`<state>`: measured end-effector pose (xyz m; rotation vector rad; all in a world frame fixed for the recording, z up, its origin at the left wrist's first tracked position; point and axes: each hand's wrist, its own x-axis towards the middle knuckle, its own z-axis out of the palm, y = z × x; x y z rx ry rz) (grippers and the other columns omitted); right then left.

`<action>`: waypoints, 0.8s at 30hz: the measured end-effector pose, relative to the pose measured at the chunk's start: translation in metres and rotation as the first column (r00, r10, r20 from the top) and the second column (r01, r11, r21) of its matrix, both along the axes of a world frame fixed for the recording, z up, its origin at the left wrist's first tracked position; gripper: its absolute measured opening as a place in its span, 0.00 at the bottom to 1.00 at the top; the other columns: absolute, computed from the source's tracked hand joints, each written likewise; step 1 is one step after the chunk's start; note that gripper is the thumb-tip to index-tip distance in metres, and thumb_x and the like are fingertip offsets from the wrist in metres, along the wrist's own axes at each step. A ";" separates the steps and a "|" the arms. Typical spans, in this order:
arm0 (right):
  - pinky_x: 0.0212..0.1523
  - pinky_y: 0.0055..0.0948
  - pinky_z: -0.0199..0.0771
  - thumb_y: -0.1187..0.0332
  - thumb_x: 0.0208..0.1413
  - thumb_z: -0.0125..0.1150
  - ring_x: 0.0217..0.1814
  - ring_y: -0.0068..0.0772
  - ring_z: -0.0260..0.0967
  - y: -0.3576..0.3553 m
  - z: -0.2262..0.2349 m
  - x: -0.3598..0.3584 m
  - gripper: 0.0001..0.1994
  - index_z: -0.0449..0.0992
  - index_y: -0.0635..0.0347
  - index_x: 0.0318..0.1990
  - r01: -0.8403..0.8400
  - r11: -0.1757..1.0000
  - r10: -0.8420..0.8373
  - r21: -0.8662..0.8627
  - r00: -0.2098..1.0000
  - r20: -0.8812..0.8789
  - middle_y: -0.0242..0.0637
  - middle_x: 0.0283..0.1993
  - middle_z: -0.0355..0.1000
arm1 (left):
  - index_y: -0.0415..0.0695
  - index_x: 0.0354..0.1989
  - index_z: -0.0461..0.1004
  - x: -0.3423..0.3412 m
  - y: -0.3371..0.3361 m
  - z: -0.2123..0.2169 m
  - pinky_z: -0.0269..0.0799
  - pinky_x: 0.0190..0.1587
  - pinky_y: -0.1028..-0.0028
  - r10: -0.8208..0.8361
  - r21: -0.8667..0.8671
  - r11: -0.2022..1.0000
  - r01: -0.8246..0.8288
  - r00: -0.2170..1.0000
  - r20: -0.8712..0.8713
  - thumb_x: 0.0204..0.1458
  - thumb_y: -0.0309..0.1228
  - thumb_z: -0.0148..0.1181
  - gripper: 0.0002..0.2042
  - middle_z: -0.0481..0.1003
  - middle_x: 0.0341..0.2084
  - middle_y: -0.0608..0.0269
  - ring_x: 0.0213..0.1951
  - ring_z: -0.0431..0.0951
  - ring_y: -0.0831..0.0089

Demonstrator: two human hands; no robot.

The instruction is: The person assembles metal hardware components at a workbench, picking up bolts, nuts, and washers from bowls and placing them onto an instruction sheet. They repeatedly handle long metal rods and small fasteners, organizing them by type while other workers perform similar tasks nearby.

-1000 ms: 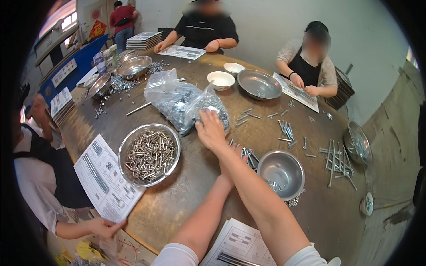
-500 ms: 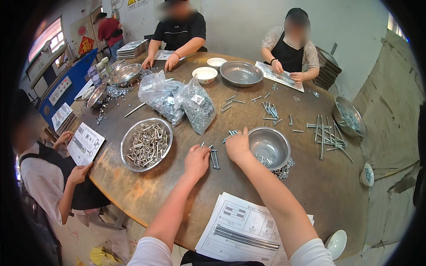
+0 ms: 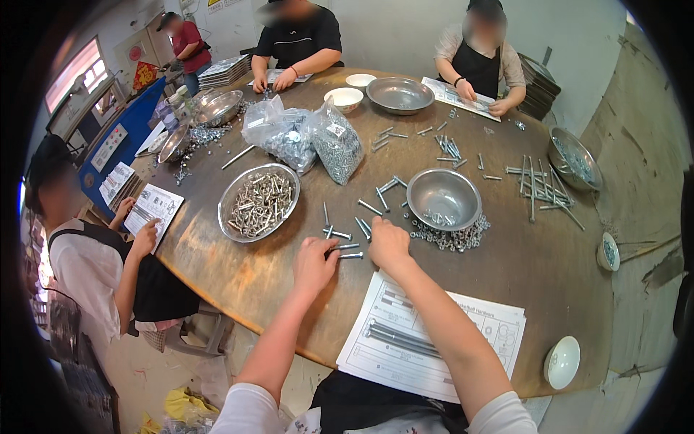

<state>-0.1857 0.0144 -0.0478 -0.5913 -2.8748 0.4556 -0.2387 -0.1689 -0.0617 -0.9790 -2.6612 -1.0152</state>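
Left hand (image 3: 314, 264) curls over loose bolts (image 3: 345, 246), right hand (image 3: 389, 244) beside; both grips hidden.

Single head view, looking steeply down over round table (image 3: 238, 275), close above own forearms; fisheye-bent rim.

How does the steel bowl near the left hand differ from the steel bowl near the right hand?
The left bowl is wide, shallow and heaped with bolts; the right bowl is smaller, deeper and nearly empty. Loose nuts lie outside the right bowl, none around the left bowl. Both are round, shiny metal.
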 end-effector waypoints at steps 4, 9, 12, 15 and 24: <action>0.41 0.47 0.77 0.65 0.48 0.64 0.40 0.52 0.77 -0.001 0.003 -0.001 0.15 0.72 0.64 0.41 0.033 0.997 -0.039 -0.063 0.996 -0.082 0.51 0.41 0.76 | 0.48 0.37 0.82 -0.001 0.011 0.024 0.71 0.46 0.61 -0.166 -0.240 0.961 0.135 0.979 -0.115 0.43 0.38 0.69 0.13 0.80 0.34 0.61 0.45 0.75 0.60; 0.45 0.43 0.77 0.63 0.45 0.65 0.45 0.52 0.77 -0.019 0.001 -0.021 0.16 0.77 0.65 0.38 0.148 0.980 -0.146 -0.131 0.989 0.026 0.52 0.41 0.78 | 0.49 0.32 0.81 -0.017 0.030 0.032 0.74 0.42 0.61 -0.184 -0.442 0.870 0.218 0.976 0.117 0.42 0.39 0.70 0.11 0.80 0.32 0.59 0.40 0.79 0.58; 0.45 0.43 0.77 0.66 0.44 0.63 0.46 0.51 0.77 -0.014 0.014 -0.014 0.14 0.81 0.65 0.37 0.151 0.965 -0.114 -0.216 0.978 0.172 0.51 0.42 0.79 | 0.48 0.32 0.81 -0.020 0.025 0.037 0.74 0.41 0.61 -0.134 -0.458 0.859 0.230 0.963 0.232 0.42 0.41 0.70 0.13 0.80 0.30 0.59 0.38 0.80 0.58; 0.45 0.43 0.77 0.66 0.44 0.61 0.46 0.52 0.77 -0.004 0.010 0.001 0.12 0.83 0.62 0.34 0.174 0.967 -0.141 -0.185 0.974 0.178 0.52 0.40 0.78 | 0.47 0.33 0.81 -0.023 0.023 0.040 0.74 0.41 0.61 -0.127 -0.390 0.892 0.228 0.955 0.266 0.42 0.42 0.70 0.14 0.81 0.30 0.59 0.37 0.81 0.58; 0.35 0.41 0.72 0.63 0.48 0.61 0.31 0.47 0.75 0.020 0.034 0.132 0.10 0.78 0.62 0.31 0.147 0.880 -0.246 -0.452 0.955 -0.168 0.45 0.27 0.77 | 0.45 0.33 0.81 -0.018 0.049 0.040 0.76 0.41 0.60 -0.296 -0.572 0.758 0.314 0.947 0.128 0.43 0.36 0.62 0.11 0.80 0.30 0.53 0.37 0.80 0.54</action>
